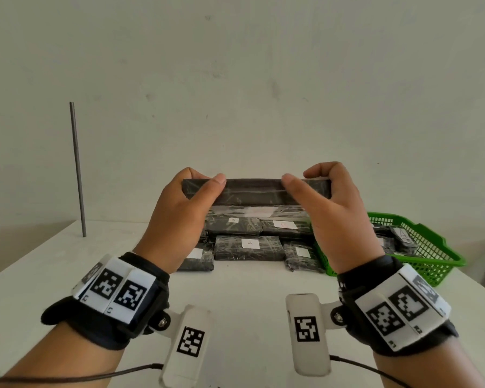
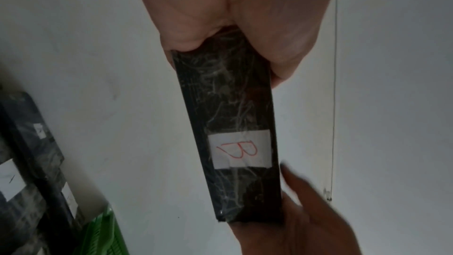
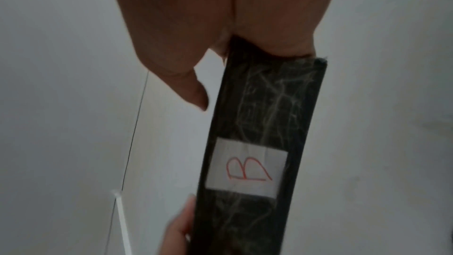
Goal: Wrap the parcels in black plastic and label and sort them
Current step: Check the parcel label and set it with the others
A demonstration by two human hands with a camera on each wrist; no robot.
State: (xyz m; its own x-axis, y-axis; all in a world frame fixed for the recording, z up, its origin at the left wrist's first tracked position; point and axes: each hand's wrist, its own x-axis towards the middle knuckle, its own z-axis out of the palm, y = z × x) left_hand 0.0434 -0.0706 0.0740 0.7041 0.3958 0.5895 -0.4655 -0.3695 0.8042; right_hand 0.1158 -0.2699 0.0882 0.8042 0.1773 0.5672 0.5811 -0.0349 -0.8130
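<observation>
Head view shows a white counter (image 1: 67,261) pushed against a plain pale wall (image 1: 235,79), its far edge meeting the wall behind a cluster of wrapped parcels (image 1: 248,247) with small white labels. A green basket (image 1: 431,247) sits at the counter's right edge holding more black parcels, and a thin grey rod (image 1: 77,169) stands upright near the far left corner. The near half of the counter is bare white surface. Above the cluster, the left hand (image 1: 179,217) and right hand (image 1: 331,214) hold one black-wrapped parcel (image 1: 254,191) level in the air, each pinching an end between thumb and curled fingers. In the wrist views its white label (image 2: 241,151) bears a red letter B.
</observation>
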